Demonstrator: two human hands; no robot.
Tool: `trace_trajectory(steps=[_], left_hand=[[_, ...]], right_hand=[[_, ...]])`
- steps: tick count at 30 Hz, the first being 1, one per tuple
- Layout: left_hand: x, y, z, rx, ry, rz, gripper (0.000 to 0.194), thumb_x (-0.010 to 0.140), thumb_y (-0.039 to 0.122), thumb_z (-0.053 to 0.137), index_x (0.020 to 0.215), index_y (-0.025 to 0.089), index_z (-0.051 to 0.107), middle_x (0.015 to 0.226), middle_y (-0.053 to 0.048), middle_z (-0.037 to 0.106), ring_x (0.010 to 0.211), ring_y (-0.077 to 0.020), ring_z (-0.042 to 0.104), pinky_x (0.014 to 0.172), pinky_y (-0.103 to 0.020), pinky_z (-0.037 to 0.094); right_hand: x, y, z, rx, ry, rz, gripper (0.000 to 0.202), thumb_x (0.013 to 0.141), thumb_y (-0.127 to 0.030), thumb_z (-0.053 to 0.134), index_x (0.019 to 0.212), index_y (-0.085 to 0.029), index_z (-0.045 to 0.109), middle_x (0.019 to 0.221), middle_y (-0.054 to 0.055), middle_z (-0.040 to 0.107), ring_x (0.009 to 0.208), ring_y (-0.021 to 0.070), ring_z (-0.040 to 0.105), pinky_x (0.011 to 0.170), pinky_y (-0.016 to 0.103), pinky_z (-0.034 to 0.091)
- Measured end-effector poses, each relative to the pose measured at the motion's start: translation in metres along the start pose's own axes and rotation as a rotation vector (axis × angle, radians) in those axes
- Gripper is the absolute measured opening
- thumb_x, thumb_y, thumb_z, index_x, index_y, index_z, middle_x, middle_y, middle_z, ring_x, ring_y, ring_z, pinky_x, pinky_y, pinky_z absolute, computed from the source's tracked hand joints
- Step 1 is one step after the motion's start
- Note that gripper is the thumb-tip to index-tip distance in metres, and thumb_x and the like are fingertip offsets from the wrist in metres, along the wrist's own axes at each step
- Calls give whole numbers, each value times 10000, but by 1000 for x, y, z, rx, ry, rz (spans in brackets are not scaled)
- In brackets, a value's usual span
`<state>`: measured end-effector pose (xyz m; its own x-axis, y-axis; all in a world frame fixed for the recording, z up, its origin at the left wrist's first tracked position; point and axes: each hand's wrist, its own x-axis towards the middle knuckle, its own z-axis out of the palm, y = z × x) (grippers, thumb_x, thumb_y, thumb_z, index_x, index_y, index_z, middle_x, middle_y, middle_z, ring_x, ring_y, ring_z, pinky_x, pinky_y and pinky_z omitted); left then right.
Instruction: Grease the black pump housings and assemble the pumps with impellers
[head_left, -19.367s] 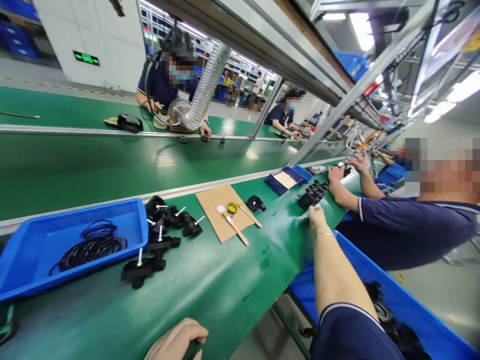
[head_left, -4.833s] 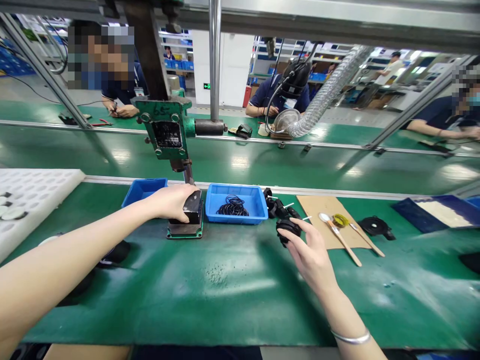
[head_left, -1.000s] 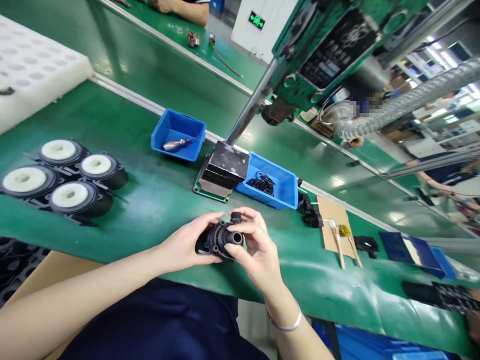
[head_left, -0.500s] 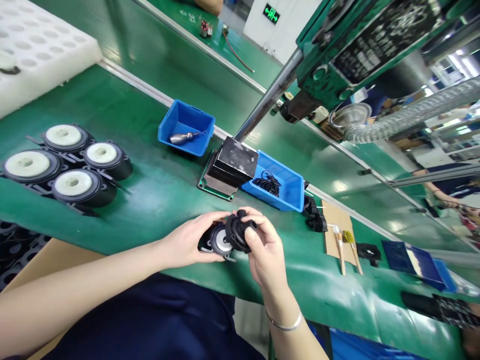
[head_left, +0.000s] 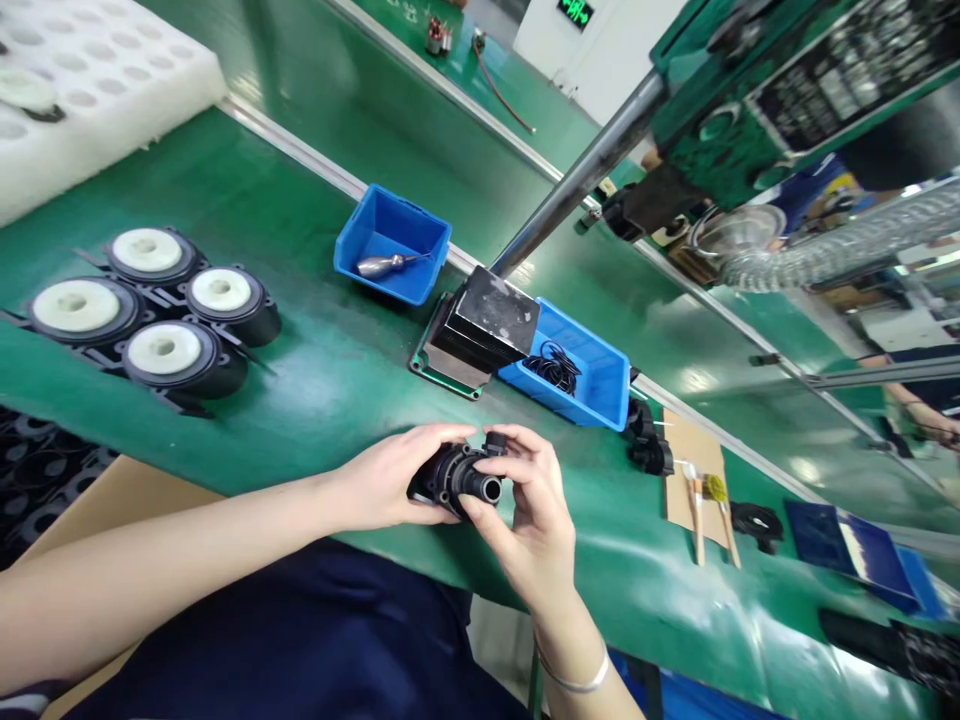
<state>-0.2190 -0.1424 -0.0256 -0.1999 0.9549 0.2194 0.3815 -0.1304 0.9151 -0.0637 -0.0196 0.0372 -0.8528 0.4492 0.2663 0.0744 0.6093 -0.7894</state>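
My left hand (head_left: 390, 478) is wrapped round a black cylindrical housing (head_left: 425, 482), seen only in part between thumb and fingers. Against the housing's right end sits a black cover with a round spout (head_left: 486, 488), which my right hand (head_left: 525, 500) grips with thumb and fingers. The housing's white inner face is hidden behind the cover. Both hands are just above the green table, near its front edge.
Several black parts with white discs (head_left: 163, 350) stand at the left, near a white foam tray (head_left: 172, 80). Ahead are a blue bin with a screwdriver (head_left: 394, 235), a black block (head_left: 491, 312) and a blue bin with black rings (head_left: 600, 375). Brushes (head_left: 697, 520) lie right.
My right hand has brought the black cover against the housing, hiding the white face. The cover's spout has turned towards the lower right. The camera view has shifted slightly.
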Motion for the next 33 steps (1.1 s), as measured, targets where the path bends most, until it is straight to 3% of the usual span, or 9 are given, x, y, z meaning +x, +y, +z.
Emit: trace_trajectory(steps=[13,17,21,33], left_hand=[[1,0,-2,-51,-18,66,741,818,255,762,1437,300,356,1407,-100,558,1292,-259,552,1085,-440,474],[1,-2,-1,-82,-3,155,616,837,227,739,1369,305,439,1315,-84,587,1270,-246,559,1072,-408,482],[-1,-3,-1,-75,-19,158,500,857,223,719,1306,291,509,1279,-87,574,1234,-236,579,1051,-382,494],[3,-10,-1,13,-36,209,562,776,223,790,1269,258,523,1194,-86,615,1118,-238,627,959,-368,527]], right_hand=[[-18,15,24,-14,124,74,312,844,-218,711,1070,-247,499,1293,114,475,1251,278,498,1023,545,449],[-21,16,28,2,142,79,311,845,-212,708,1070,-246,496,1296,115,466,1263,284,502,1030,553,446],[-23,17,31,14,161,61,298,853,-214,700,1064,-247,493,1290,112,461,1270,279,495,1049,561,432],[-20,15,29,-56,122,50,255,882,-284,672,1039,-250,474,1268,101,463,1249,254,497,1039,493,445]])
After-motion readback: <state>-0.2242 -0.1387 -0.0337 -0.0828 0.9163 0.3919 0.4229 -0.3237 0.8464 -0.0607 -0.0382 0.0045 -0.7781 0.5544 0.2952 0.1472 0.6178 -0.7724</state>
